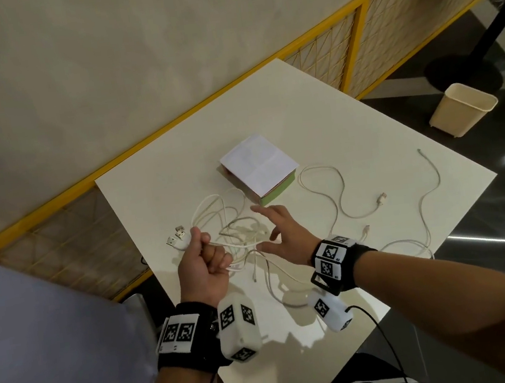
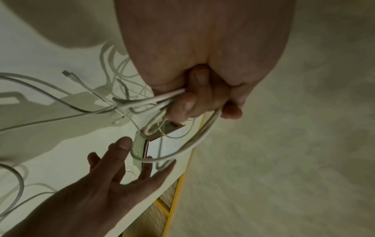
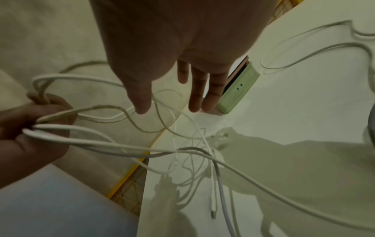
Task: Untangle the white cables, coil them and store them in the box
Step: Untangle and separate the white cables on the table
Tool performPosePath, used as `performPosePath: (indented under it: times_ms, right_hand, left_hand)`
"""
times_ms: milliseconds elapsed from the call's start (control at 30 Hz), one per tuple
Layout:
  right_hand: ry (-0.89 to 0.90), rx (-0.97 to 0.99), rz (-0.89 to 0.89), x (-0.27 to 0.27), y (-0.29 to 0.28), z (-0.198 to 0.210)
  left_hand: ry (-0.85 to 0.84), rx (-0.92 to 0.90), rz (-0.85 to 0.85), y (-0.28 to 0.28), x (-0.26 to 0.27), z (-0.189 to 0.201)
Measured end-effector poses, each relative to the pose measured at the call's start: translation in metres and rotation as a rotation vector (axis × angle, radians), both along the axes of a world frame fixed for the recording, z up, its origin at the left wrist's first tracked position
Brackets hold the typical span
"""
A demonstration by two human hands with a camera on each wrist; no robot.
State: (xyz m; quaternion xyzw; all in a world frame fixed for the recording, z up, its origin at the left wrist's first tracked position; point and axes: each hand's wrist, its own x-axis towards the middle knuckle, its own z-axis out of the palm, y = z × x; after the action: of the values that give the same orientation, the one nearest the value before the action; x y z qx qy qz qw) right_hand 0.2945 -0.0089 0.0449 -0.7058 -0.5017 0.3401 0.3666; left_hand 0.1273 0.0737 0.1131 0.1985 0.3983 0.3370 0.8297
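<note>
With the left hand (image 1: 203, 263) fisted round several cables (image 1: 339, 200) on the desk (image 1: 154, 188) near the box (image 1: 259, 166), right hand (image 1: 282, 230) spread empty, pulling could tighten knots.

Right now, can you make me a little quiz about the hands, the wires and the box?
1. True or false: the left hand grips several white cables.
2. Is the right hand A) pinching a plug, B) open with spread fingers, or C) inside the box?
3. What covers the top of the green box?

Key:
1. True.
2. B.
3. A white sheet of paper.
</note>
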Motion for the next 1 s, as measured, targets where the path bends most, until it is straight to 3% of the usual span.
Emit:
performPosePath:
  times_ms: [200, 367, 567, 733, 866, 1000]
  right_hand:
    - [-0.095, -0.011, 0.198, 0.005, 0.006, 0.011]
    - [-0.258, -0.175, 0.32, 0.032, 0.004, 0.019]
    - [-0.219, -0.273, 0.147, 0.08, -0.021, 0.022]
    - [-0.327, -0.324, 0.065, 0.113, -0.038, 0.031]
    - [-0.43, -0.359, -0.122, 0.165, -0.066, 0.032]
    - [-0.507, -0.609, -0.164, 0.212, -0.113, 0.037]
  left_hand:
    - [0.021, 0.034, -0.013, 0.004, -0.001, -0.002]
    - [0.072, 0.073, 0.058, 0.013, -0.011, -0.006]
    - [0.113, 0.115, 0.11, 0.02, -0.018, -0.006]
    - [0.285, 0.165, 0.023, 0.016, -0.018, -0.017]
    - [0.287, 0.074, 0.177, 0.03, -0.04, -0.027]
    - [0.219, 0.02, 0.328, 0.042, -0.077, -0.035]
